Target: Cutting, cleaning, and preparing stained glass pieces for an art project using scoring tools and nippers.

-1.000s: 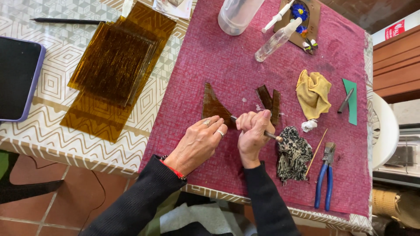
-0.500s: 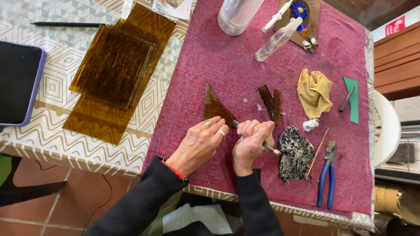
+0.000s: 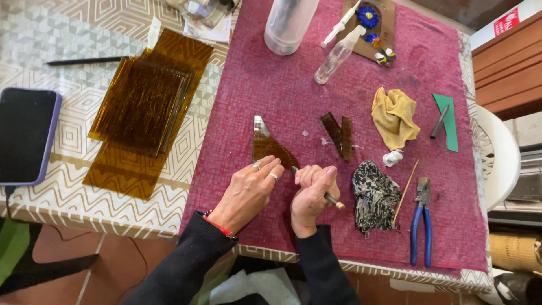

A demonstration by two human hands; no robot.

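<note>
Head view, work in hand: an amber glass piece (image 3: 270,148), roughly triangular, lies flat on the maroon mat (image 3: 282,96) near the table's front edge.
Left hand (image 3: 248,192): fingers spread and pressing down on the lower edge of the amber glass piece, pinning it to the mat; it grips nothing.
Right hand (image 3: 312,195): clenched in a fist around a slim cutting tool (image 3: 327,197), whose tip meets the lower right corner of the glass and whose butt end sticks out to the right of the fist.
Done, by my reading: the piece already has an irregular, trimmed outline, and two narrow amber offcuts (image 3: 337,134) lie apart from it to the right, so some cutting looks finished.
Left, by my reading: the tool sits at the very corner of the piece, so this pass looks barely begun or nearly ended; I cannot tell which. The stack of amber sheets (image 3: 144,107) on the patterned cloth to the left looks whole.
Nearby: blue-handled pliers (image 3: 420,220) lie untouched to the right, with a thin wooden stick (image 3: 406,190) and a dark patterned cloth (image 3: 374,195) between them and the right hand.
Further off: a yellow rag (image 3: 393,117), a spray bottle (image 3: 339,53) and a phone (image 3: 25,135) at the far left.
</note>
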